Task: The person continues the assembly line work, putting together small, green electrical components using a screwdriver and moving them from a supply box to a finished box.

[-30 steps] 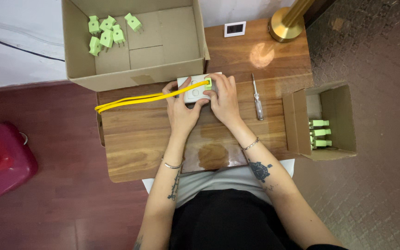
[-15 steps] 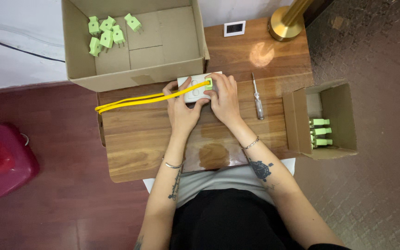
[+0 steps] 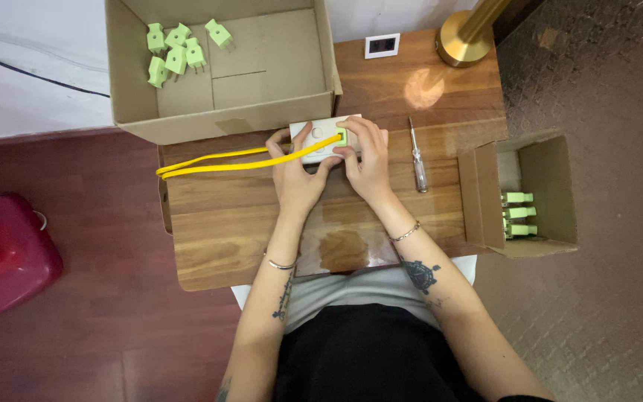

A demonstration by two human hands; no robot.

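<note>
A white socket plate (image 3: 314, 154) lies on the wooden table (image 3: 217, 223), just in front of the big cardboard box. My left hand (image 3: 297, 175) presses on its left part. My right hand (image 3: 365, 156) covers its right end, fingers curled over a green plug (image 3: 341, 136) set in the plate. A doubled yellow cable (image 3: 225, 161) runs from that plug leftward across the table, passing under my left fingers.
A large open cardboard box (image 3: 132, 112) at the back holds several green plugs (image 3: 176, 52). A smaller box (image 3: 552, 190) at the right holds three more. A screwdriver (image 3: 417, 158) lies right of my hands. A brass lamp base (image 3: 466, 41) and a small white frame (image 3: 382, 45) stand behind.
</note>
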